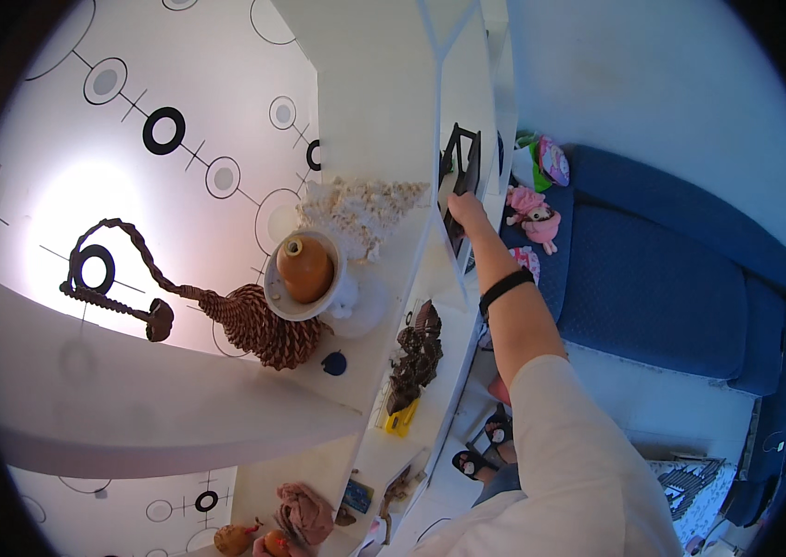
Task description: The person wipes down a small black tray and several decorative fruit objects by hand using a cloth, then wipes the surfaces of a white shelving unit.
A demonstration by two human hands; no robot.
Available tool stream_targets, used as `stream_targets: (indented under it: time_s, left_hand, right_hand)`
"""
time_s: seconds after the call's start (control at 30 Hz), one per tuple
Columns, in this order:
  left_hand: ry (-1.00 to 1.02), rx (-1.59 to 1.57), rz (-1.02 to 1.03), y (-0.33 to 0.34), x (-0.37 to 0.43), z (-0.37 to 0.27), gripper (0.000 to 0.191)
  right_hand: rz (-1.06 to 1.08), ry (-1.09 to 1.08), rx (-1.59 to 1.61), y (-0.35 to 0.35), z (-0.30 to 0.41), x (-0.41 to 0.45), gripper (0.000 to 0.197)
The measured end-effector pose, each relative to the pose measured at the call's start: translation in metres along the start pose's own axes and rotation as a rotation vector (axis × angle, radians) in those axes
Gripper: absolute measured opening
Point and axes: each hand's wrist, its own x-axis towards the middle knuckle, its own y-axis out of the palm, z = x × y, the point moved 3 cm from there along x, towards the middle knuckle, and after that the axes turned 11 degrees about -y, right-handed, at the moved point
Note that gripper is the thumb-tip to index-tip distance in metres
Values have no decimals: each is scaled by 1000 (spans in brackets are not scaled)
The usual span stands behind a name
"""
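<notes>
My right hand [466, 210], with a black band on the forearm, is closed around a dark frame-like object [471, 163] on a white shelf. At the picture's lower edge my left hand [259, 548] shows only in part, its fingers against a small orange gourd [277, 543]. A crumpled brownish-pink cloth [306, 512] lies beside that gourd, and another gourd [231, 539] with a red tie is close by. Between the hands are a dark brown carved ornament [417, 358], a yellow object [402, 419] and a brown gourd bottle [306, 271] in a white bowl [273, 296].
A woven brown vessel [264, 324] with a long curved handle and a white coral-like piece [365, 209] stand on the shelving. Glass edges [436, 132] run beside the right hand. A blue sofa [650, 285] holds a pink doll [535, 216] and bags. Sandalled feet [471, 465] show below.
</notes>
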Motion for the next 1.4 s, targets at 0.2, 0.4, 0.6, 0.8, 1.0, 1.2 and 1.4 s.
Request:
stream_targets:
  time_s: [0.2,0.4,0.6,0.8,1.0,1.2,1.4]
  left_hand:
    - [3,-68,14,2,-1,0,39]
    - [-44,-94,18,1,1,7,40]
    - [-13,-44,-27,0,1,11,42]
    - [7,-4,-9,0,1,8,42]
    - [-36,-3,-32,2,-1,14,35]
    - [-37,-19,-29,3,2,22,32]
    - [-77,-65,-12,3,2,28,35]
  right_hand:
    - [172,14,-31,-8,8,2,89]
    - [221,149,261,-19,1,-26,109]
    - [28,134,382,-23,7,-37,115]
    - [-399,-267,65,-52,-11,-8,71]
    - [-177,-199,97,-70,-29,-8,51]
    - [69,-87,293,-72,-47,-37,45]
    - [105,-84,471,-61,-28,-80,50]
